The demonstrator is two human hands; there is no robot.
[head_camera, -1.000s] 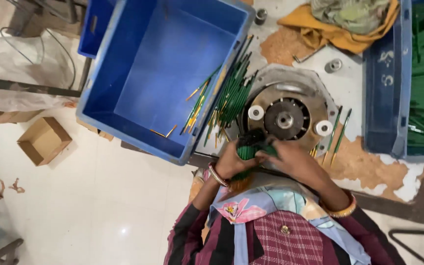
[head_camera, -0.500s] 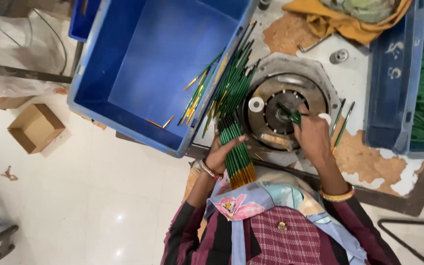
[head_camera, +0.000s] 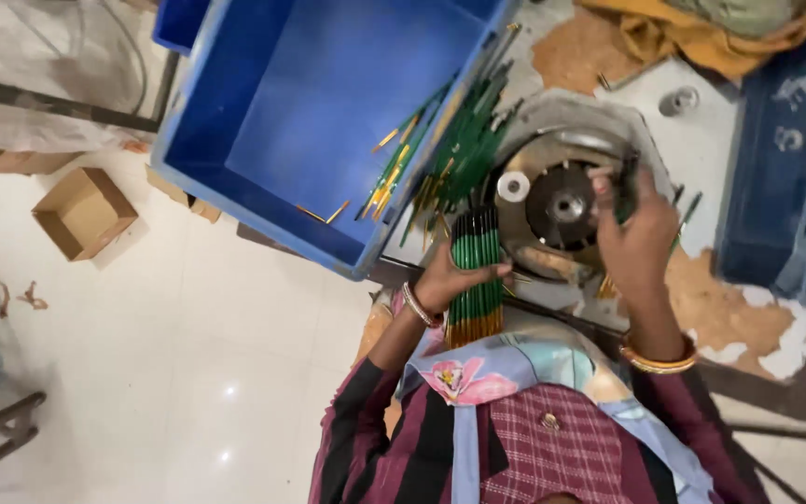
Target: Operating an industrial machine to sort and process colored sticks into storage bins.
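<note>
Gripping green pencil bundle (head_camera: 474,275) in left hand (head_camera: 450,280), right hand (head_camera: 634,238) pinching pencils (head_camera: 625,179) over round machine (head_camera: 557,201)

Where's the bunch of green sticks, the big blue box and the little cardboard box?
bundle of green sticks (head_camera: 474,273), head view, middle of the bundle.
big blue bin (head_camera: 328,103), head view, bare floor inside.
small cardboard box (head_camera: 84,213), head view, open inside.

Bright, even indoor light glares off the glossy floor (head_camera: 226,392); hands slightly motion-blurred.

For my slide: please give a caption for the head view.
Left hand holds green sticks; right hand reaches the round machine.
</note>
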